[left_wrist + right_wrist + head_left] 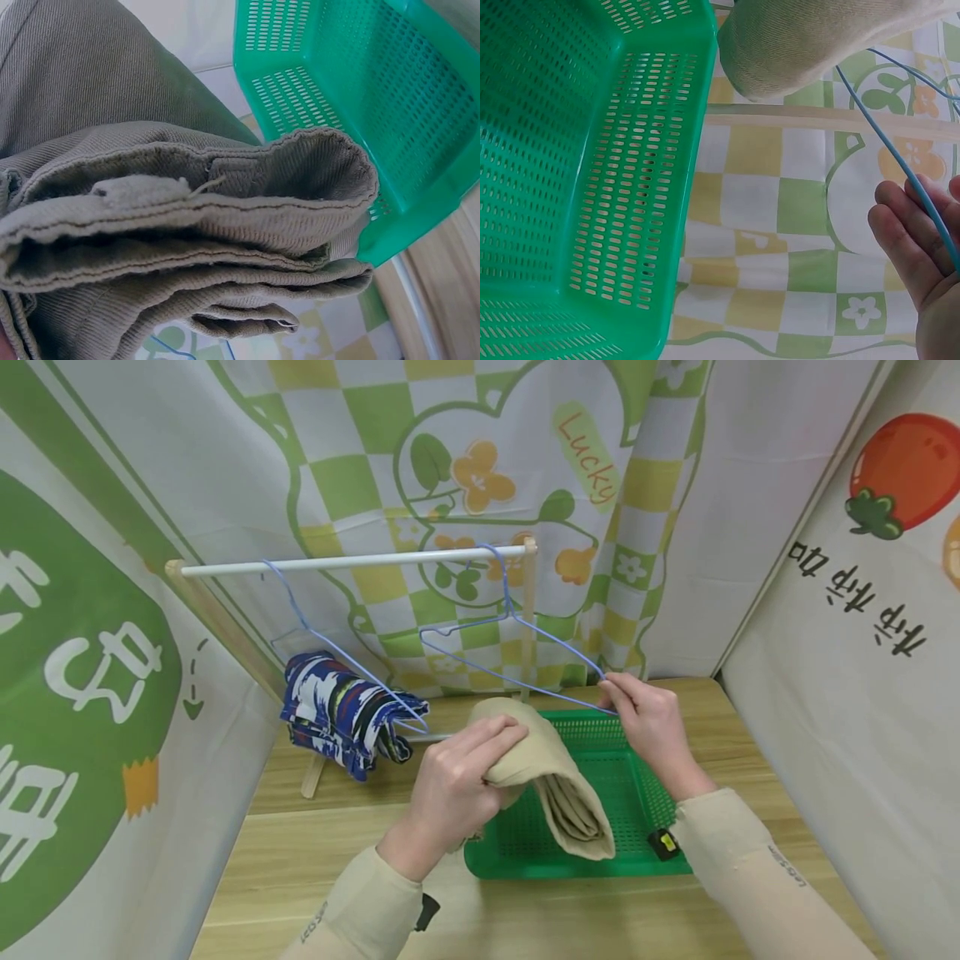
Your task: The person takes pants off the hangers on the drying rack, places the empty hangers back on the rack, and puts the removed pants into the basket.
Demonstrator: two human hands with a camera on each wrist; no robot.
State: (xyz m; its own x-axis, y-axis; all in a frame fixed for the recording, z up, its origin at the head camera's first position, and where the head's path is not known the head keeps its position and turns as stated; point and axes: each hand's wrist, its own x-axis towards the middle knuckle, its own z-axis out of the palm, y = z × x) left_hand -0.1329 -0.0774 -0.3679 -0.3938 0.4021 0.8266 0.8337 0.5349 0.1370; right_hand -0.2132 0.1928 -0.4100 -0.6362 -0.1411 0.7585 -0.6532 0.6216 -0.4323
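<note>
My left hand (461,777) grips a folded beige garment (551,768), which looks like cotton twill trousers, above the green basket. Its stacked, stitched layers (187,225) fill much of the left wrist view. With my right hand (654,727) I hold the right corner of a blue wire hanger (562,646) whose hook sits on the rail. In the right wrist view, the hanger wire (892,150) crosses in front of my right fingers (907,232). The garment is near the hanger's lower bar, and nothing hangs on that bar.
A white rail (360,560) on wooden posts stands at the back. On its left, a second blue hanger (339,650) carries a folded blue patterned garment (326,706). The green basket (570,870) stands on the wooden table (300,868). Printed curtains surround the space.
</note>
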